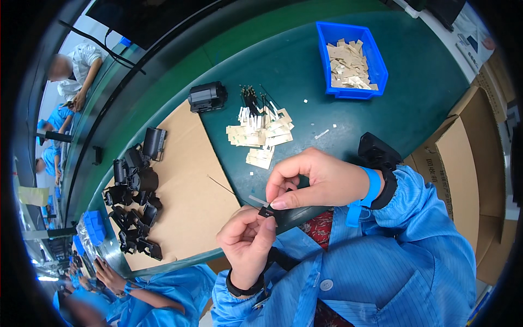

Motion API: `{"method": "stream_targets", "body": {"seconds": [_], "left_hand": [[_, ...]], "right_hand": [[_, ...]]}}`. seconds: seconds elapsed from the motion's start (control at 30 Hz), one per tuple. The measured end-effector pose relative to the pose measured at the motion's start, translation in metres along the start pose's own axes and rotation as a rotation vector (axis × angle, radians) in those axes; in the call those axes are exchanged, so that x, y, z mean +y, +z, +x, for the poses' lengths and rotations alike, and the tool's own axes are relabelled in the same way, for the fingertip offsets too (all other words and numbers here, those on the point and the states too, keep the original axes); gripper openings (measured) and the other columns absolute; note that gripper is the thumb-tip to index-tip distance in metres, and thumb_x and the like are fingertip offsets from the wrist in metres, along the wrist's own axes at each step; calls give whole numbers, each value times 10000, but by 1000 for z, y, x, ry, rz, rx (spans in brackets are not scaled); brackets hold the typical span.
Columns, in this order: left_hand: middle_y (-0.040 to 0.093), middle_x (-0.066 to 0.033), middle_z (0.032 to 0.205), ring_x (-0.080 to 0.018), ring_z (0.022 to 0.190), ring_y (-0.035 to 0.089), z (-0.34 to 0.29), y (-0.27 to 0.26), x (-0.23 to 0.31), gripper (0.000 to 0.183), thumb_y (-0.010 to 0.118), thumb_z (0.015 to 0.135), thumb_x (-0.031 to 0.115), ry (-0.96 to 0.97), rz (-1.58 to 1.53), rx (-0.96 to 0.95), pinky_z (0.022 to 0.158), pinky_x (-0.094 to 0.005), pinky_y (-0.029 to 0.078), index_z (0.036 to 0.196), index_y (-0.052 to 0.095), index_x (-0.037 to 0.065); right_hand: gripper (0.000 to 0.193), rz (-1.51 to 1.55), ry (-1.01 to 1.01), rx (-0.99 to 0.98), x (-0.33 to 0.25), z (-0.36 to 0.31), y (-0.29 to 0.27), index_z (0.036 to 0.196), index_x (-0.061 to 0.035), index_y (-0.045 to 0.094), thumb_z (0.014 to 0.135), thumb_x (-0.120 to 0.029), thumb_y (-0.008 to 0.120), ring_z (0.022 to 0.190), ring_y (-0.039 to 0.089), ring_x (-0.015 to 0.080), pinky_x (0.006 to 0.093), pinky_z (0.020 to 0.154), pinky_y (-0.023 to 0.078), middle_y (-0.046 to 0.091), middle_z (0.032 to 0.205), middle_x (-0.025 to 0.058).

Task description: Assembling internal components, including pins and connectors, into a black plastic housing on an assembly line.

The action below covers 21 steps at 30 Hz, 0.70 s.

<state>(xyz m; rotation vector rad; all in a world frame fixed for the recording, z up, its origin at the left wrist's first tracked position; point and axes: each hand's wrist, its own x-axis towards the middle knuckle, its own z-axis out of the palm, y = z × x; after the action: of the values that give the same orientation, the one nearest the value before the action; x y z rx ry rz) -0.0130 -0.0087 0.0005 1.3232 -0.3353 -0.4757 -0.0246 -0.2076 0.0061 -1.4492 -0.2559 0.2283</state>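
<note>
In front of my body, my left hand (pixel 248 237) pinches a small flat black part (pixel 266 211) between thumb and fingers. My right hand (pixel 313 182) is closed right beside it, thumb and index finger together on the end of a narrow translucent strip (pixel 257 199). The fingertips of both hands nearly meet, and I cannot tell whether the strip touches the black part. Just beyond them lies a pile of cream adhesive-backed pieces (pixel 261 131) with thin black cables (pixel 250 101). A blue strap (pixel 370 188) circles my right wrist.
Black plastic housings (pixel 133 191) crowd the cardboard sheet (pixel 185 163) at left, with another housing (pixel 208 97) at its far corner. A blue bin (pixel 357 94) of cream pieces stands far right. A cardboard box (pixel 457 163) is at right. A co-worker's hand (pixel 109 275) shows lower left.
</note>
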Motion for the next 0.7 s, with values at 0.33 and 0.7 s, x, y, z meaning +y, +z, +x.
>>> {"method": "stream_targets", "body": {"seconds": [0.33,0.7], "left_hand": [[563,-46,815,-45,654,528,3,-2,1,89,598,798,-58,-12,25,-32,554,-165,426,885,579,-55],[630,-63,822,-97,597,562,50,-24,30,350,632,797,91,-17,427,53,507,-193,438,1118,522,6]], "right_hand": [[105,-215,-50,63,-10,-2,7,822,-34,603,803,-131,640,665,496,104,241,596,399,577,759,20],[111,-783,-635,582,-11,2,14,799,-29,567,723,-66,638,681,508,250,347,624,393,549,753,74]]}}
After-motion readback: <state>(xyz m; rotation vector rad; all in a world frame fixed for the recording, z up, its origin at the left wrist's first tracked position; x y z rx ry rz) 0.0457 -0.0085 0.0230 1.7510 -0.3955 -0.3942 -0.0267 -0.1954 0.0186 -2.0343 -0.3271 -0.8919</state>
